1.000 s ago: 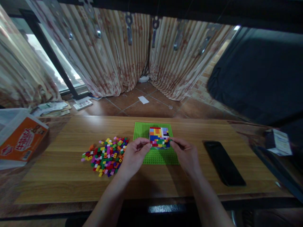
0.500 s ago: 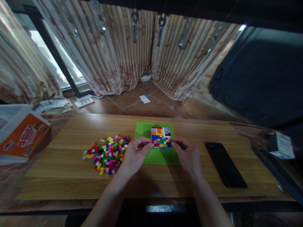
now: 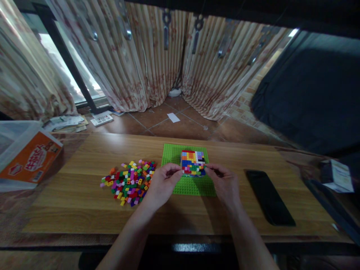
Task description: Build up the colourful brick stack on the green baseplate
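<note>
One block of small coloured bricks point(image 3: 192, 162), built up in red, orange, yellow, blue, green, purple and white, sits on the far half of one green baseplate point(image 3: 189, 185) near the middle of the wooden table point(image 3: 84, 210). The left hand point(image 3: 160, 183) has its thumb and fingertips pinched against the block's left edge, and the right hand point(image 3: 223, 183) has its fingertips pinched against the right edge, so the block is gripped between the two. Both forearms reach in from the near edge of the table.

Just left of the baseplate lies one loose pile of small bricks point(image 3: 128, 182) in many colours, too many and too small to count; the left hand's knuckles are just beside it. To the right, well apart from the baseplate, one black phone point(image 3: 270, 197) lies flat, screen dark. At the table's far left stands one clear plastic box point(image 3: 11, 150) with an orange printed label; what is in it cannot be told. A small white carton point(image 3: 337, 175) sits past the right end. Beyond the table are a tiled floor point(image 3: 180, 125) with scattered papers point(image 3: 69, 122) and striped curtains point(image 3: 157, 56).
</note>
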`<move>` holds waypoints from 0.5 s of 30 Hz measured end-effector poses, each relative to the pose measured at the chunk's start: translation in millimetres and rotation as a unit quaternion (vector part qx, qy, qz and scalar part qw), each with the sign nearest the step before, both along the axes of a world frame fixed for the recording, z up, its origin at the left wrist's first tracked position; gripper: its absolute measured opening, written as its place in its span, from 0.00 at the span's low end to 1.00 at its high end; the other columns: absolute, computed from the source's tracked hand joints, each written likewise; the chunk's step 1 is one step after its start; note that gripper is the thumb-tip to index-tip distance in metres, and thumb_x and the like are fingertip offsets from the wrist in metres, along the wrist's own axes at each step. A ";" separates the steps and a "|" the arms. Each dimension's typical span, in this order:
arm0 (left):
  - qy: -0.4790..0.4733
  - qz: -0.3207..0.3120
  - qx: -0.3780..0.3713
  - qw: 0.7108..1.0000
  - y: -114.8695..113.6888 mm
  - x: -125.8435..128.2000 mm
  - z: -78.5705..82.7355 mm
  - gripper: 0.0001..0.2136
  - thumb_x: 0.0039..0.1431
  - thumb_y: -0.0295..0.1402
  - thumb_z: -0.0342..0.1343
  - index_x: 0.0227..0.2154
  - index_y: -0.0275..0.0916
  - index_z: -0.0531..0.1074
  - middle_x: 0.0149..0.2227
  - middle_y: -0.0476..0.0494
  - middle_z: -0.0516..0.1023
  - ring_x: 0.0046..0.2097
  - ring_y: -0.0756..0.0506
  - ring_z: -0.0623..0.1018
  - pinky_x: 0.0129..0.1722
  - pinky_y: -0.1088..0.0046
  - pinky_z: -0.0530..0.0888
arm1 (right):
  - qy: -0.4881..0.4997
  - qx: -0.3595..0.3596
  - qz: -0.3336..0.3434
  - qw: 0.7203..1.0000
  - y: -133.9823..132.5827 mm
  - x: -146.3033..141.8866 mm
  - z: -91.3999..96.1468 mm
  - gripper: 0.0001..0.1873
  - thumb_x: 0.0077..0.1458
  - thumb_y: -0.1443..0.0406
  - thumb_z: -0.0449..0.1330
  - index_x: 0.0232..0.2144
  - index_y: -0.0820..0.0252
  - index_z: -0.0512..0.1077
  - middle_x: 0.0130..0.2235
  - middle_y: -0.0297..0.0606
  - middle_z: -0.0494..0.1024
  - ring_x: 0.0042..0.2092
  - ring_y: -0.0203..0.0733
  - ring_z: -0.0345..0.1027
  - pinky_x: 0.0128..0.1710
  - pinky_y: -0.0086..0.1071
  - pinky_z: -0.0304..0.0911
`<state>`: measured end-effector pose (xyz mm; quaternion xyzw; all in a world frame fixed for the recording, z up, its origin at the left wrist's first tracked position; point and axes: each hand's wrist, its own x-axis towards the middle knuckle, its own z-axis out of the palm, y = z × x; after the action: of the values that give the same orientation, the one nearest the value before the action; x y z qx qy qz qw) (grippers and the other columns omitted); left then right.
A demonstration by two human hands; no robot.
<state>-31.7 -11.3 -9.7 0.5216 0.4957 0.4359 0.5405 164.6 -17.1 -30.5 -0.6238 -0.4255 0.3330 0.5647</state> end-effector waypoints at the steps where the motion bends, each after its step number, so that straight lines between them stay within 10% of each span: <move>1: 0.006 -0.002 0.002 1.000 -0.2 -0.2 0.0 0.08 0.53 0.37 0.59 0.30 0.37 0.76 0.26 0.48 0.76 0.29 0.49 0.72 0.29 0.74 0.67 | 0.026 -0.002 -0.006 1.000 0.5 -1.0 -0.3 0.12 0.39 0.56 0.70 0.26 0.57 0.81 0.28 0.36 0.81 0.30 0.40 0.70 0.30 0.33 0.64; 15: -0.004 -0.012 -0.014 1.000 -2.1 6.0 -10.8 0.21 0.53 0.33 0.59 0.51 0.36 0.73 0.31 0.47 0.78 0.31 0.48 0.74 0.29 0.74 0.68 | 0.171 -0.100 -0.024 0.980 3.9 -1.4 3.0 0.17 0.27 0.59 0.75 0.23 0.59 0.78 0.19 0.29 0.72 0.20 0.29 0.56 0.19 0.24 0.51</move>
<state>-25.7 -13.4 -20.5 0.5184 0.4933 0.4247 0.5545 163.2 -13.2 -27.5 -0.6210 -0.2720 0.4621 0.5717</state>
